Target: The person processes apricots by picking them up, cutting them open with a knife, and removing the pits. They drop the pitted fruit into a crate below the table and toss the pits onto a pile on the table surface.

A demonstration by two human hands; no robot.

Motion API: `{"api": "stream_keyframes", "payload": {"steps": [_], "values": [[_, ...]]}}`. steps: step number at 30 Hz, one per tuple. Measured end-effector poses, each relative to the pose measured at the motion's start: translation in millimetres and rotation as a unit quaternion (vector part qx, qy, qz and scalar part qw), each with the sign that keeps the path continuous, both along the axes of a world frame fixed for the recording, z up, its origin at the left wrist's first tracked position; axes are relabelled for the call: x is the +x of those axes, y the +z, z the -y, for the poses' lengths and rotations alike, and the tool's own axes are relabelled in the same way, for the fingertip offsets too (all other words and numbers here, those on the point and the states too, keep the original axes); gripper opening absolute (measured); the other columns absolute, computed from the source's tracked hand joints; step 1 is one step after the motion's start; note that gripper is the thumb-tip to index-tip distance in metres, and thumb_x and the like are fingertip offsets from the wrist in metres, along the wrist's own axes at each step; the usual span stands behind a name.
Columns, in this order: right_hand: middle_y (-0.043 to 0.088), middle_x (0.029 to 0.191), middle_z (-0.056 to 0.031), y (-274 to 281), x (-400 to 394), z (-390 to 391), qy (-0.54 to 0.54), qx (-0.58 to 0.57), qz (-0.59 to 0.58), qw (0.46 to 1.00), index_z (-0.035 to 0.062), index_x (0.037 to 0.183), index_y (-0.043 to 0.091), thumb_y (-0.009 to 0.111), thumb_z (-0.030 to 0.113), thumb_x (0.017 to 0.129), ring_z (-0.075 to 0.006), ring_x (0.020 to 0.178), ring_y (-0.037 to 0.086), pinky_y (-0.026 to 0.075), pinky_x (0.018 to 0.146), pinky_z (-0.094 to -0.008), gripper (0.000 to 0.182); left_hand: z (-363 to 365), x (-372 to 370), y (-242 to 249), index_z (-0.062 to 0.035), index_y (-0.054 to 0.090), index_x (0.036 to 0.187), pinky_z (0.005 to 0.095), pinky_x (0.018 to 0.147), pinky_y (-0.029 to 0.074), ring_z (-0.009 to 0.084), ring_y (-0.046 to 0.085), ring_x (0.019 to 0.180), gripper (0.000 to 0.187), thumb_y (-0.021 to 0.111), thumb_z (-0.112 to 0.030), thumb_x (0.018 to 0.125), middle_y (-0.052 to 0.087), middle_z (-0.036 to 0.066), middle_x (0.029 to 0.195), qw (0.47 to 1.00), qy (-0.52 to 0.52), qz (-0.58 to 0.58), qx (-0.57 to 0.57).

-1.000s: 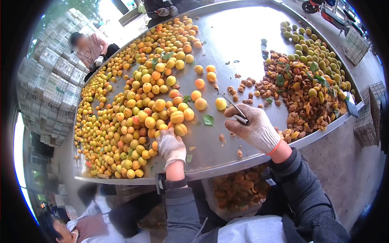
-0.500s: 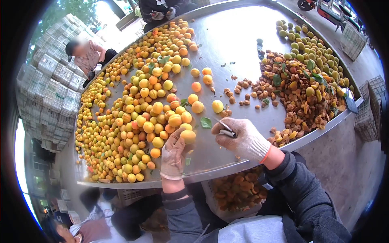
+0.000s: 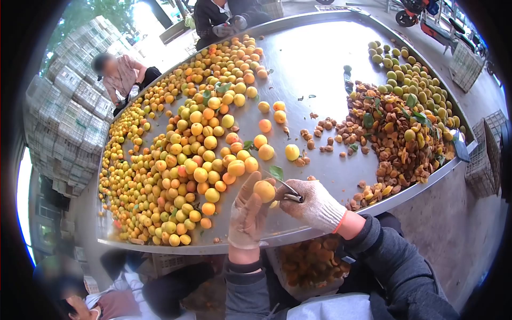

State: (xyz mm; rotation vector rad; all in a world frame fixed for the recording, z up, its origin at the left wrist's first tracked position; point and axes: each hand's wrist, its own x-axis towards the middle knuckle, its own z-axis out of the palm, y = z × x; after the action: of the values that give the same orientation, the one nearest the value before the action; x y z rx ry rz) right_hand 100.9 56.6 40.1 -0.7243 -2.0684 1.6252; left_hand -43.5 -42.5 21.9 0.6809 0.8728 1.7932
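My left hand (image 3: 248, 216), in a pale glove, holds a yellow-orange apricot (image 3: 264, 191) at its fingertips, above the metal table (image 3: 298, 218). Just right of it, my right hand (image 3: 312, 205), gloved in white with an orange cuff edge, is closed on a small metal tool (image 3: 291, 193) whose tip points toward the apricot. A green leaf (image 3: 276, 172) shows just above the tool. Whole apricots (image 3: 181, 170) are heaped left of my hands. To the right lie brown pits and split fruit (image 3: 400, 138).
Greenish fruit (image 3: 421, 80) lies at the table's far right. Stacked crates (image 3: 69, 128) stand at left, another crate (image 3: 482, 154) at right. Split fruit fills a container (image 3: 312, 261) below the table edge. Other people are at the far edge, left side and lower left.
My left hand has moved right with the apricot, closer to the tool. My right hand is slightly lower. The whole view has shifted a little.
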Motion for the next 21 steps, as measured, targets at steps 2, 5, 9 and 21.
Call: {"api": "stream_keyframes", "payload": {"steps": [2,5,9,21], "values": [[0.067,0.081,-0.0107,5,0,-1,-0.013,-0.009,0.001,1.0,0.0024,0.097,0.065,0.064,0.01,0.082,-0.0139,0.073,0.063,0.051,0.072,-0.0309,0.017,-1,6,7,-0.0021,0.047,0.137,0.0364,0.099,0.044,0.0237,0.055,0.114,0.05,0.061,-0.024,0.094,0.057,0.012,0.122,1.0,0.012,-0.005,0.013],[0.066,0.079,-0.0125,3,1,-4,-0.045,0.028,0.012,0.999,0.0025,0.096,0.064,0.064,0.011,0.082,-0.02,0.07,0.064,0.051,0.069,-0.0327,0.017,1,6,11,0.0001,0.045,0.138,0.0372,0.103,0.041,0.0242,0.054,0.116,0.051,0.059,-0.021,0.095,0.057,0.013,0.123,0.996,0.017,-0.062,-0.063],[0.066,0.078,-0.0144,4,2,-4,-0.05,0.132,0.048,0.989,0.0043,0.096,0.064,0.064,0.01,0.081,-0.0295,0.071,0.065,0.051,0.067,-0.0346,0.016,3,7,6,0.0041,0.045,0.136,0.0308,0.098,0.046,0.0195,0.06,0.108,0.058,0.071,-0.006,0.085,0.062,0.012,0.119,0.994,0.021,-0.038,-0.098],[0.066,0.078,-0.0172,2,-2,6,0.046,0.089,0.034,0.994,0.007,0.093,0.068,0.062,0.011,0.077,-0.0352,0.072,0.064,0.051,0.066,-0.0395,0.017,4,6,9,0.0021,0.055,0.127,0.0279,0.087,0.051,0.0177,0.064,0.096,0.058,0.08,-0.01,0.077,0.066,0.012,0.109,0.994,0.099,0.021,-0.046]]}}
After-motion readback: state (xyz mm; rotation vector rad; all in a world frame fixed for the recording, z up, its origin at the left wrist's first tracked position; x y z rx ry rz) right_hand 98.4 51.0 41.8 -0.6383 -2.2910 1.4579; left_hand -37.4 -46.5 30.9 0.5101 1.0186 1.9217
